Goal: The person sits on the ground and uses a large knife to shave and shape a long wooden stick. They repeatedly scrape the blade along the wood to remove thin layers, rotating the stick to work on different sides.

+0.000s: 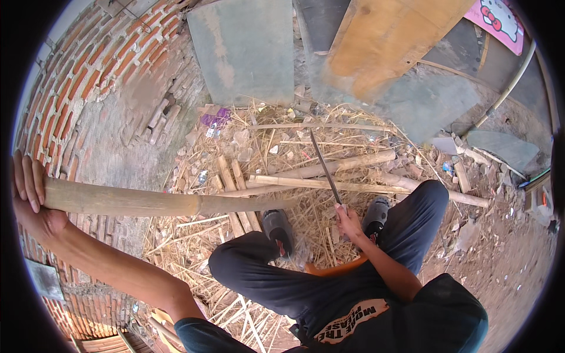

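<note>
On my feed I count two hands, one held pole [129, 200], one blade [324, 166] and two shoes [275, 226], with at least two more thick bamboos [353, 165] on the ground among straw [168, 240]. The pole is pale tan bamboo, smooth and round, with one joint ring I can make out; its far end blurs. The blade is long, dark and narrow. I see the left hand [30, 189] with its fingers curled over the pole's near end; I cannot tell how the palm sits. From there the pole runs rightward, its far end just beside the left shoe and apart from the right hand [348, 223]. That right hand is closed around the blade's handle, the blade pointing away from the body.
</note>
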Tool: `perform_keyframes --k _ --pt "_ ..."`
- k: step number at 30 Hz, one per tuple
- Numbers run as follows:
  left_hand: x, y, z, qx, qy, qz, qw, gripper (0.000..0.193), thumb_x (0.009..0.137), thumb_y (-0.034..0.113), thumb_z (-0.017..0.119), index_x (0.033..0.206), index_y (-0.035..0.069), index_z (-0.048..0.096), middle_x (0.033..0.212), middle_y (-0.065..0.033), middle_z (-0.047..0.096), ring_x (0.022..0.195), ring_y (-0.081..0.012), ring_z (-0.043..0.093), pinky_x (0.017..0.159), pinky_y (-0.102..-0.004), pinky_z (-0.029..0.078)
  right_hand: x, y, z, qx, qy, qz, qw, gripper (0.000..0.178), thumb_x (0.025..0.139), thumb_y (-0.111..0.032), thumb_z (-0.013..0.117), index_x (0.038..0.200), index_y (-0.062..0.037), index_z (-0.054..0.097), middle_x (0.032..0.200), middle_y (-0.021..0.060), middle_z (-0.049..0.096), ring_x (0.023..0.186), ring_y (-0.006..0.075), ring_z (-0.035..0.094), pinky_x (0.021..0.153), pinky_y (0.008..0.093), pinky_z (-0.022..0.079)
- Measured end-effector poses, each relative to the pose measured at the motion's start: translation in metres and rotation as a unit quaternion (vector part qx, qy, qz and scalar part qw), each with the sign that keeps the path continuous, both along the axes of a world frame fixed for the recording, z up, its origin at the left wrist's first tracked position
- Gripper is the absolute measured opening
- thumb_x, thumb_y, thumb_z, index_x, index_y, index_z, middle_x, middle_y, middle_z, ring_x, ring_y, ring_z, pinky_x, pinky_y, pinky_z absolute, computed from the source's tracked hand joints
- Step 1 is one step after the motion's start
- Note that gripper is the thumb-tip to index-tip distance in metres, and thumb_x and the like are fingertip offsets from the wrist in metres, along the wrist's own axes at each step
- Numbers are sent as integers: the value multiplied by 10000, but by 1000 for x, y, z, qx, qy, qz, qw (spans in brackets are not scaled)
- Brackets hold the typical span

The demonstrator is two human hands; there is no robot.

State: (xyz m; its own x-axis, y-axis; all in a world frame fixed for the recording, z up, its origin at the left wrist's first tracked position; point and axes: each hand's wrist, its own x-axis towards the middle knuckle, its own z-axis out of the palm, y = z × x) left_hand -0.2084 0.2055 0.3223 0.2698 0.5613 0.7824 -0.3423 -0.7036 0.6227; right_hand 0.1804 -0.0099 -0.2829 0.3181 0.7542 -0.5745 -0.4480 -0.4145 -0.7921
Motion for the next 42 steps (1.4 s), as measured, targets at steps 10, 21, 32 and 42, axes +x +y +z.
perform_keyframes --k 10,21,32,42 --pt "161 9 -104 -53 -34 -257 964 508 1061 528 434 723 149 415 609 37 359 399 -61 320 377 -199 328 -7 22 137 94 129 85 983 542 1058 -588 450 886 -76 499 588 -32 375 418 72 332 401 270 317" --pt "198 18 -148 -102 -12 -289 952 546 1044 580 420 715 144 433 607 36 360 410 -69 355 405 -200 322 -37 44 223 153 258 161 940 572 1063 -639 344 917 -103 484 557 -35 331 392 83 296 388 279 299" --pt "196 24 -152 -92 -14 -341 936 527 1041 563 448 719 146 433 613 25 386 411 -74 392 401 -186 338 -43 60 220 144 299 170 928 574 1057 -656 347 875 -119 437 543 -32 334 377 85 286 375 277 278" --pt "189 25 -155 -90 -20 -352 931 524 1036 556 478 711 145 464 588 17 407 402 -81 417 387 -186 358 -65 61 202 67 240 197 948 542 1066 -600 406 877 -94 451 580 -22 358 415 83 314 397 281 288"
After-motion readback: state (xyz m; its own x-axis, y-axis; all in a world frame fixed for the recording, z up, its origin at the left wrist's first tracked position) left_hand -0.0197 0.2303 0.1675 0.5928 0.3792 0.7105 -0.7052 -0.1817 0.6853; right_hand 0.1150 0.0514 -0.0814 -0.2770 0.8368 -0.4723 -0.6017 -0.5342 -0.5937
